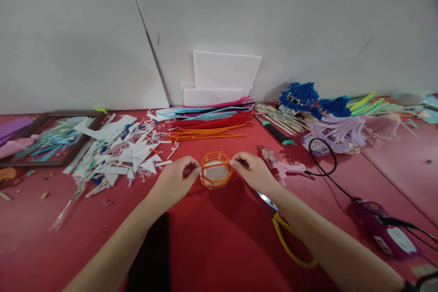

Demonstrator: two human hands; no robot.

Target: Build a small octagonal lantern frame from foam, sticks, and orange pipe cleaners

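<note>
Between my hands is a small octagonal frame [216, 184] with orange edges, short pale posts and a whitish base. My left hand [181, 175] pinches its left side between thumb and fingers. On the opposite side, the fingertips of my right hand [251, 171] grip the orange rim. A pink glue gun [282, 164] with a black cord lies just right of my right hand. Yellow-handled scissors [285, 237] rest partly under my right forearm. Orange pipe cleaners [208, 134] lie beyond the frame, beside red and light-blue ones.
White scraps [137, 153] and a brown picture frame [65, 159] cover the left. Wooden sticks [282, 116], a green-and-black tool [277, 131] and blue and lilac fuzzy pieces [342, 130] sit at right. A purple box [386, 230] has cords. White boards [226, 73] lean against the wall.
</note>
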